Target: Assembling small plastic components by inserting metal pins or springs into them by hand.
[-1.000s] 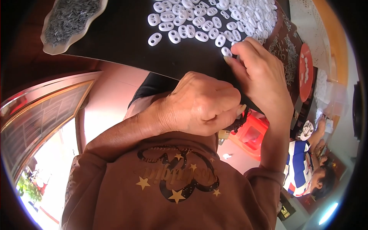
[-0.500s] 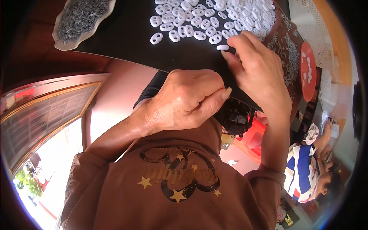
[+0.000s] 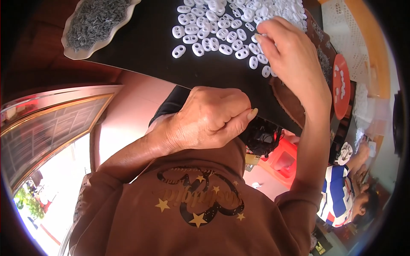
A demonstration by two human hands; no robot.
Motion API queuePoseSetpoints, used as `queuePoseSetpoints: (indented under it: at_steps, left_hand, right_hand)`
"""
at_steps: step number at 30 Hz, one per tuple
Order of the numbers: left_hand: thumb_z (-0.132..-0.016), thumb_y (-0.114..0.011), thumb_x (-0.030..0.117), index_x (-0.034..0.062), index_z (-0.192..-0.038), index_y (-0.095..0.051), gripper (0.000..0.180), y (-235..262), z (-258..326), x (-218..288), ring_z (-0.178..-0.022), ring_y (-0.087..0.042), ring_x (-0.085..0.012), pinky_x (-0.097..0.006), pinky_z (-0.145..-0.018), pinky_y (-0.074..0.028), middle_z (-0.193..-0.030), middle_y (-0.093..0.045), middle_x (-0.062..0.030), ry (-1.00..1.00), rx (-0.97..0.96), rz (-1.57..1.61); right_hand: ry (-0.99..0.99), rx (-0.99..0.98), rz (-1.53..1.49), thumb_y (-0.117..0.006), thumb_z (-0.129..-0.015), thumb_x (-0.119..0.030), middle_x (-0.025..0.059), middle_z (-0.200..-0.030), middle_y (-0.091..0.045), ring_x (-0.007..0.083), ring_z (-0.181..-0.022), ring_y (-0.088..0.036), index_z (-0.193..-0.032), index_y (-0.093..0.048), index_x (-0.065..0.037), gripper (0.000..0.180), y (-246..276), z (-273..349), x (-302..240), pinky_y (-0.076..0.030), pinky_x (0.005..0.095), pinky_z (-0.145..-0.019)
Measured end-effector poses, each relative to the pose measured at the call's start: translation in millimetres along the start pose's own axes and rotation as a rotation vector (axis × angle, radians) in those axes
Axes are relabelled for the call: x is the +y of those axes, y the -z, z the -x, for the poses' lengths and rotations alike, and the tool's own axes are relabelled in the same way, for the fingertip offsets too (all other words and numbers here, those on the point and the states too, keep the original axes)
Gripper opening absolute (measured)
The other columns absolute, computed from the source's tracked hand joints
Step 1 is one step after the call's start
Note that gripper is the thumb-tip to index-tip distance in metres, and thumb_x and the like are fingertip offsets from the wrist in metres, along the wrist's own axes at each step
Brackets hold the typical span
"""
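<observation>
My left hand (image 3: 215, 116) is closed in a fist above my lap, just off the table's near edge, thumb pressed along the curled fingers; whatever it holds is hidden. My right hand (image 3: 287, 53) reaches over the near right side of a spread of white, oval, two-hole plastic cord locks (image 3: 225, 49). Its thumb and forefinger are bent close together at one white cord lock (image 3: 254, 39), partly covered by the fingertips. Several more cord locks (image 3: 253, 62) lie just below that hand. Farther back, the pieces are heaped thickly.
A pale wavy-edged dish (image 3: 79, 54) of small grey spring-like pieces stands at the far left of the dark table (image 3: 145, 51). On the right are a brown tray (image 3: 290, 100) and a red plate (image 3: 341, 100) with white pieces. Another person (image 3: 341, 192) sits farther right.
My right hand has moved up and slightly right, farther over the pile. Cord locks now show below it, where it was before. My left fist stays closed, nearly in place.
</observation>
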State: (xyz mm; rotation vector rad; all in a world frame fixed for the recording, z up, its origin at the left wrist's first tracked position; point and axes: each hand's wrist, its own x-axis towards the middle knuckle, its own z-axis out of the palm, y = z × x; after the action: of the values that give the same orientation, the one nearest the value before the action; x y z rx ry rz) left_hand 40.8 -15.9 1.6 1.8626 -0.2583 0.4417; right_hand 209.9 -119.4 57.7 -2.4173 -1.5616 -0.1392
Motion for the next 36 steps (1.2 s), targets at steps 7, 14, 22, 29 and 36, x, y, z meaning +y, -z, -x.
queuePoseSetpoints:
  at_steps: [7, 14, 22, 29, 36]
  left_hand:
    - [-0.082, -0.062, 0.000, -0.0015, -0.073, -0.055, 0.011, 3.0, 0.0, -0.9, -0.051, -0.051, -0.0295, -0.037, -0.046, -0.039, -0.062, -0.051, -0.0111, -0.003, 0.033, 0.033]
    - [-0.085, -0.060, 0.002, -0.0026, -0.077, -0.056, 0.011, 9.3, 0.1, -0.2, -0.053, -0.053, -0.0255, -0.034, -0.049, -0.041, -0.063, -0.051, -0.0100, -0.034, 0.031, 0.079]
    - [-0.097, -0.049, 0.019, 0.0009, -0.096, -0.056, 0.020, 10.5, -6.7, 15.9, -0.063, -0.049, -0.0050, -0.018, -0.058, -0.040, -0.072, -0.055, -0.0002, 0.462, 0.090, 0.571]
    - [-0.096, -0.052, 0.013, 0.0000, -0.096, -0.056, 0.013, -0.7, -11.6, 25.9, -0.064, -0.049, -0.0037, -0.018, -0.057, -0.041, -0.074, -0.056, -0.0006, 0.462, -0.027, 0.476]
    - [-0.096, -0.050, 0.011, -0.0001, -0.098, -0.056, 0.013, -21.7, -7.2, 24.0, -0.065, -0.051, -0.0043, -0.018, -0.059, -0.043, -0.076, -0.057, -0.0013, 0.345, -0.008, 0.534]
  right_hand:
    - [0.039, -0.118, 0.268, -0.054, -0.084, -0.009, 0.0149, -0.083, -0.057, 0.0378, -0.079, -0.056, -0.083, -0.055, -0.002, 0.008, -19.9, -28.5, 1.9, -0.045, 0.0453, -0.066]
    - [-0.057, -0.107, -0.081, -0.056, -0.085, -0.006, 0.0071, -0.068, -0.054, 0.0179, -0.059, -0.051, -0.083, -0.056, 0.001, 0.007, -4.9, -14.7, 5.4, -0.041, 0.0303, -0.057]
    - [-0.349, -0.226, -0.954, -0.058, -0.086, -0.003, -0.0042, -0.067, -0.051, 0.0012, -0.062, -0.042, -0.087, -0.059, 0.003, 0.006, 42.3, 36.2, -26.3, -0.035, 0.0186, -0.055]
    - [-0.193, -0.278, -1.009, -0.057, -0.087, -0.002, -0.0014, -0.073, -0.053, 0.0042, -0.064, -0.045, -0.086, -0.057, 0.003, 0.005, 40.7, 63.2, -20.5, -0.036, 0.0194, -0.057]
    - [-0.373, -0.165, -0.894, -0.061, -0.088, -0.010, -0.0007, -0.069, -0.049, 0.0052, -0.063, -0.043, -0.080, -0.054, 0.002, 0.017, 34.1, 87.4, -32.4, -0.036, 0.0203, -0.056]
